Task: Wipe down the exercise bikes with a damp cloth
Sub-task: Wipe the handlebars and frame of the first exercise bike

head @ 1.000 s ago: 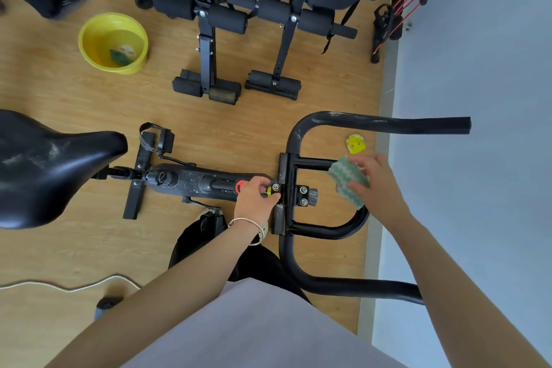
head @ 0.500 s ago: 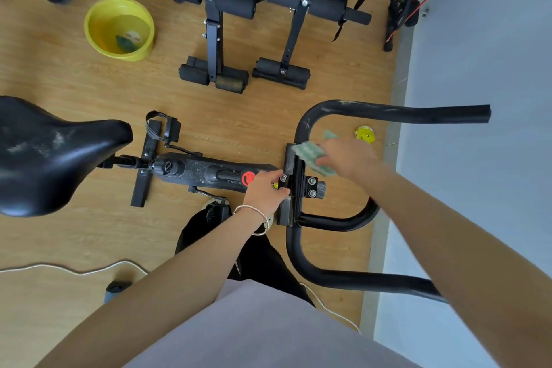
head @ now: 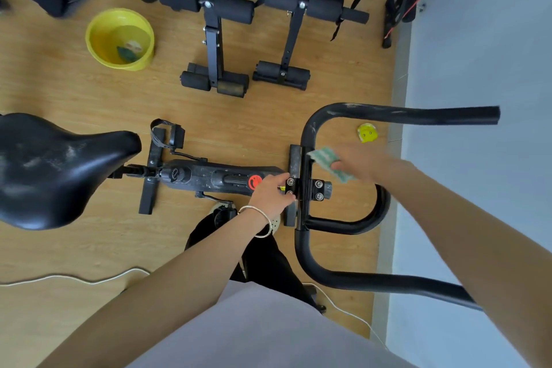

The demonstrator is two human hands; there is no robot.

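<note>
hands apart: l hand (head: 270,193) grips bike frame (head: 209,179), r hand (head: 358,166) grips cloth (head: 324,160) at handlebar (head: 388,113).

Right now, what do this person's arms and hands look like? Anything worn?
Both forearms are bare: no sleeves, no gloves. A thin, round silvery metal bangle circles the wrist behind the left hand. The right hand shows nothing worn, though it is blurred.

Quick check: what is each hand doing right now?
Left hand: closed, gripping the bike frame next to the handlebar.
Right hand: closed on the green cloth, held against the handlebar; blurred by motion.
</note>
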